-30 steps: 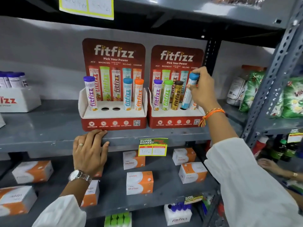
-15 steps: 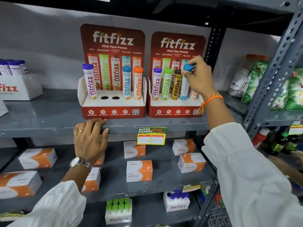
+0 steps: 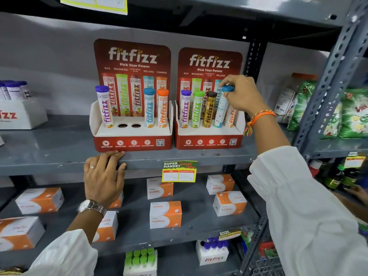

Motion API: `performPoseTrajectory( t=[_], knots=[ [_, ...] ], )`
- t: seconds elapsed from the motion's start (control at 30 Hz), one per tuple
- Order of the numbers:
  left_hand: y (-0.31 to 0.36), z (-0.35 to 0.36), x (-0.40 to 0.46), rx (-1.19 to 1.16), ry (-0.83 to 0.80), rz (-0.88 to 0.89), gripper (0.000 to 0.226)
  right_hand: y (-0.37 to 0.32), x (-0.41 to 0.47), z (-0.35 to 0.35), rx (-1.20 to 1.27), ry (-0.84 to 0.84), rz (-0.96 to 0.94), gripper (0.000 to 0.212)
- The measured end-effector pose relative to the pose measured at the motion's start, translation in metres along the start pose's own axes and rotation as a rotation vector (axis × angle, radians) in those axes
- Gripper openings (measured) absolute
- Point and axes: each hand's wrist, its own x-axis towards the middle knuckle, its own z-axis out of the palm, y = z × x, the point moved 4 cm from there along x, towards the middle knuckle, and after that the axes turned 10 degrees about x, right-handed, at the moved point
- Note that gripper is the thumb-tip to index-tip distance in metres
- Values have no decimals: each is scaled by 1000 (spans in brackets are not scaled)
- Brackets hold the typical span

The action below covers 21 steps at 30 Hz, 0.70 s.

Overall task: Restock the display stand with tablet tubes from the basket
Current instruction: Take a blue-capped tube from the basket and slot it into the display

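Observation:
Two red fitfizz display stands sit side by side on a grey shelf. The left stand (image 3: 131, 143) holds a purple-capped, a blue-capped and an orange-capped tube, with two empty holes (image 3: 129, 125) between them. The right stand (image 3: 209, 141) holds purple, green, brown, blue and orange tubes. My right hand (image 3: 242, 95) pinches the cap of the blue-capped tube (image 3: 222, 108), which stands slightly tilted in the fourth slot. My left hand (image 3: 102, 176) rests flat on the shelf's front edge below the left stand. The orange tube is partly hidden behind my right hand.
A white fitfizz box with purple-capped tubes (image 3: 14, 108) stands far left. Orange-and-white vizinc boxes (image 3: 165, 214) lie on the shelf below. Green pouches (image 3: 352, 114) fill the right bay past a grey upright (image 3: 328, 76). A wire basket edge (image 3: 266, 263) shows at bottom right.
The blue-capped tube has gone down into its slot under my right hand. My left hand stays on the shelf edge. The view has shifted slightly.

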Motion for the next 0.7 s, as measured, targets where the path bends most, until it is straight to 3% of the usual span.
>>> performPoseTrajectory(
  t=[0.1,0.23,0.5,0.7],
  knots=[
    [0,0,0,-6,-5,-6,42,-2,0,-3,18,-3,15,32],
    [0,0,0,-11,-11,-8,44,-4,2,-6,39,32,-5,12],
    [0,-1,0,-15,-18,-7,44,3,6,-6,64,55,24,20],
    [-1,1,-1,-16,-27,-7,47,5,10,-6,-26,-74,74,28]
  ],
)
